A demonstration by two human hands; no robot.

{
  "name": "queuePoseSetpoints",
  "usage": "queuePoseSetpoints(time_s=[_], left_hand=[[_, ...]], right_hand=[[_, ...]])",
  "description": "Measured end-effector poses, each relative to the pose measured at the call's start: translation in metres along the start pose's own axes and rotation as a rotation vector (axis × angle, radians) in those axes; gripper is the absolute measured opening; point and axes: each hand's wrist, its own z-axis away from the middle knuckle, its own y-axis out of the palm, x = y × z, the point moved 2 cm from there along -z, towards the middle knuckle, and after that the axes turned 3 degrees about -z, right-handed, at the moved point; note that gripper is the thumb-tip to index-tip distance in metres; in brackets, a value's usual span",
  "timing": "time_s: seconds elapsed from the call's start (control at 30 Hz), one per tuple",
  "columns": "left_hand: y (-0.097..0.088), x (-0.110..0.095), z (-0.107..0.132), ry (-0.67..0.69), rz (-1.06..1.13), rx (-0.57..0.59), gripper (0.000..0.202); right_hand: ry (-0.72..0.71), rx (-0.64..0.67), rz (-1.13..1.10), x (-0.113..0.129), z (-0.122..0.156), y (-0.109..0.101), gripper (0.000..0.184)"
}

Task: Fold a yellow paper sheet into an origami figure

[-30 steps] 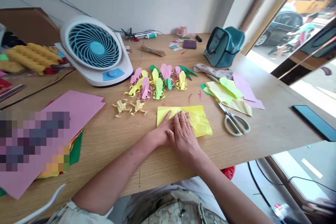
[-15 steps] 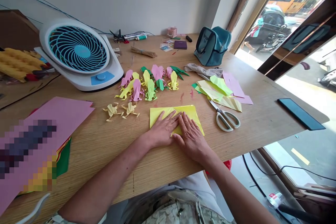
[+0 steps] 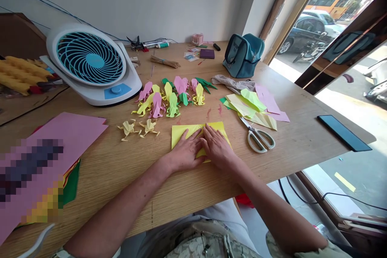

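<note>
A folded sheet of yellow paper (image 3: 178,131) lies flat on the wooden table. My left hand (image 3: 186,151) rests on its left part, fingers spread and stretched out. My right hand (image 3: 217,145) lies flat across the right part, its fingertips near the middle crease at the top edge. Both hands press from above, and much of the sheet is hidden beneath them. To the right of the paper are scissors (image 3: 260,139) with pale handles. Two small cream origami frogs (image 3: 148,127) stand to the left.
Several coloured origami frogs (image 3: 173,105) stand behind the paper. Loose paper sheets (image 3: 242,102) lie at the right, near a teal bag (image 3: 242,56). A white fan (image 3: 116,92) and a pink paper stack (image 3: 72,129) are on the left. A dark phone-like slab (image 3: 344,132) lies near the right edge.
My right hand has slid a little up and to the left over the yellow paper. My left hand stays in nearly the same place.
</note>
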Motion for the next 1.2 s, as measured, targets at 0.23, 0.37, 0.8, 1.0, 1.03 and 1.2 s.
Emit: queuePoseSetpoints(time_s=[0.23,0.37,0.8,1.0,1.03,1.2], left_hand=[[0.004,0.001,-0.001,-0.006,-0.030,0.010,0.070],[0.003,-0.001,-0.001,-0.041,-0.048,0.022,0.075],[-0.002,-0.012,0.005,-0.288,-0.008,0.039,0.090],[-0.010,-0.016,0.002,-0.356,0.008,0.054,0.085],[-0.012,-0.017,-0.001,-0.370,0.002,0.038,0.078],[-0.021,-0.021,-0.018,-0.460,-0.106,-0.074,0.047]], right_hand=[[0.021,-0.062,0.021,-0.021,-0.003,0.010,0.060],[0.064,-0.087,0.083,-0.021,-0.002,0.009,0.060],[0.045,-0.121,0.182,-0.021,-0.001,0.014,0.062],[0.061,-0.128,0.211,-0.023,-0.002,0.017,0.062],[0.062,-0.125,0.218,-0.023,-0.002,0.018,0.062],[0.065,-0.104,0.239,-0.024,-0.003,0.018,0.065]])
